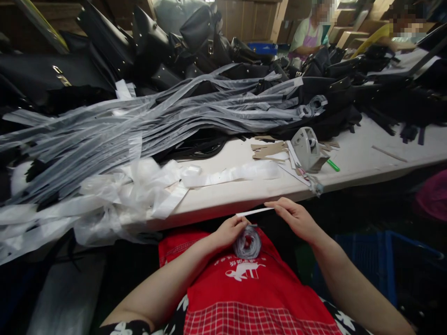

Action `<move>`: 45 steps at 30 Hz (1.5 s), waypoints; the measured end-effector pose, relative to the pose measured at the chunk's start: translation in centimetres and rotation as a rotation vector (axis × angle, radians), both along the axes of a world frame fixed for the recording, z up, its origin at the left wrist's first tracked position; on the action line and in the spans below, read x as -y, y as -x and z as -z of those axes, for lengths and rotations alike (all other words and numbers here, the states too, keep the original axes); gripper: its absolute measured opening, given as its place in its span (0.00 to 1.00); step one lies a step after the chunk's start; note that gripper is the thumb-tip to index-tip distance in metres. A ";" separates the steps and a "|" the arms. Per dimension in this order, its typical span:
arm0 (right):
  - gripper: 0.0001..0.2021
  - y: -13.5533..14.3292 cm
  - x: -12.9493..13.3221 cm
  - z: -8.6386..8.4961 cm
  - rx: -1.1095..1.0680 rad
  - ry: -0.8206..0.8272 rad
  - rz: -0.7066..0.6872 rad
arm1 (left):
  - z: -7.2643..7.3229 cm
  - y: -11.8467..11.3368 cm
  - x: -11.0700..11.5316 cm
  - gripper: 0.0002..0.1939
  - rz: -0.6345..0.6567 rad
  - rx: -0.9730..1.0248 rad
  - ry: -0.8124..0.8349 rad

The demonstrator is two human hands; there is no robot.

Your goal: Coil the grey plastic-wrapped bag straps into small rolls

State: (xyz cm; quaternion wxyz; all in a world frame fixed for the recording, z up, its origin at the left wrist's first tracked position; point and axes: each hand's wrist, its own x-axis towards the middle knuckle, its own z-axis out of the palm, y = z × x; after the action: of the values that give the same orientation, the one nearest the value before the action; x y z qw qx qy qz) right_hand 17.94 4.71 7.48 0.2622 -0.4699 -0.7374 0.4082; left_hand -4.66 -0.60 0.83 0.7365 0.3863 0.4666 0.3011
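My left hand (229, 231) is closed at the top of a coiled, plastic-wrapped strap (256, 244), which rests against the front of my red apron. From that hand a narrow white strip (256, 211) stretches across to my right hand (291, 216). The thumb and fingers of my right hand pinch the strip's far end. Both hands are just off the table's near edge. Whether the strip is stuck to the coil is hidden by my left fingers.
Long plastic-wrapped straps (195, 109) lie heaped across the white table (223, 193). Crumpled clear film (118, 195) hangs over its edge. A tape dispenser (307, 149) stands near cardboard strips (268, 150) and a green pen (333, 165). Black bags (150, 42) pile behind; two people work farther back.
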 end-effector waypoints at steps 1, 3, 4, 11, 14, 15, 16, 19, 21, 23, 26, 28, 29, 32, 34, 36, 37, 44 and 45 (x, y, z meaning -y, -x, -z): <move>0.16 -0.1 0.6 -0.6 -0.015 0.029 0.015 | 0.2 0.2 0.0 0.17 0.000 -0.024 -0.017; 0.14 -0.3 1.6 -1.3 -0.036 0.066 0.039 | 0.5 0.4 -0.1 0.15 0.010 -0.074 -0.073; 0.13 -0.4 2.1 -1.6 -0.040 0.067 0.043 | 0.6 0.5 -0.1 0.15 0.016 -0.092 -0.102; 0.06 0.6 4.4 -2.8 0.080 -0.166 0.037 | 0.4 0.5 -0.4 0.17 0.038 -0.072 -0.116; 0.07 1.7 5.3 -2.7 0.142 -0.247 -0.026 | 0.2 0.5 -0.5 0.17 0.057 -0.084 -0.124; 0.08 2.0 5.7 -2.6 0.164 -0.275 -0.054 | 0.2 0.4 -0.5 0.17 0.060 -0.096 -0.139; 0.08 2.4 5.9 -2.4 0.188 -0.303 -0.080 | 0.2 0.4 -0.5 0.17 0.063 -0.108 -0.157; 0.09 3.3 6.4 -1.4 0.268 -0.364 -0.141 | 0.2 0.4 -0.4 0.16 0.064 -0.134 -0.226; 0.10 3.8 6.3 -0.4 0.304 -0.375 -0.162 | 0.3 0.4 -0.4 0.16 0.061 -0.149 -0.252; 0.10 4.1 6.0 0.6 0.307 -0.347 -0.174 | 0.4 0.4 -0.3 0.16 0.048 -0.152 -0.232; 0.11 4.1 5.2 1.1 0.240 -0.217 -0.154 | 0.2 0.6 -0.4 0.14 0.019 -0.160 -0.189; 0.14 3.8 4.5 0.9 0.154 -0.104 -0.113 | 0.0 0.7 -0.5 0.12 0.015 -0.175 -0.201; 0.15 3.6 4.2 0.8 0.105 -0.048 -0.090 | -0.2 0.7 -0.6 0.11 0.019 -0.179 -0.210; 0.14 3.4 3.2 0.6 -0.015 0.087 -0.020 | -1.0 0.5 -0.9 0.11 0.055 -0.173 -0.233; 0.12 3.4 2.6 0.9 -0.067 0.141 0.027 | -1.5 0.2 -1.0 0.13 0.097 -0.189 -0.264; 0.10 3.5 2.2 1.5 -0.096 0.189 0.074 | -2.0 -0.1 -0.9 0.16 0.131 -0.230 -0.306; 0.10 3.6 2.0 1.9 -0.105 0.217 0.096 | -2.1 -0.2 -0.8 0.17 0.138 -0.258 -0.329; 0.17 3.3 1.9 4.5 -0.261 0.478 0.169 | -2.7 -0.6 0.4 0.13 0.098 -0.384 -0.445; 0.19 3.2 1.9 4.8 -0.285 0.556 0.174 | -2.9 -0.7 0.5 0.12 0.081 -0.375 -0.463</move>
State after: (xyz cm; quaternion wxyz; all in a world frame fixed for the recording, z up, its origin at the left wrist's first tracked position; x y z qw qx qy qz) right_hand 14.73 2.76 2.68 0.2584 -0.5227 -0.5106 0.6319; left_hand -3.96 -1.08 3.69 0.5413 0.6112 0.4977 0.2930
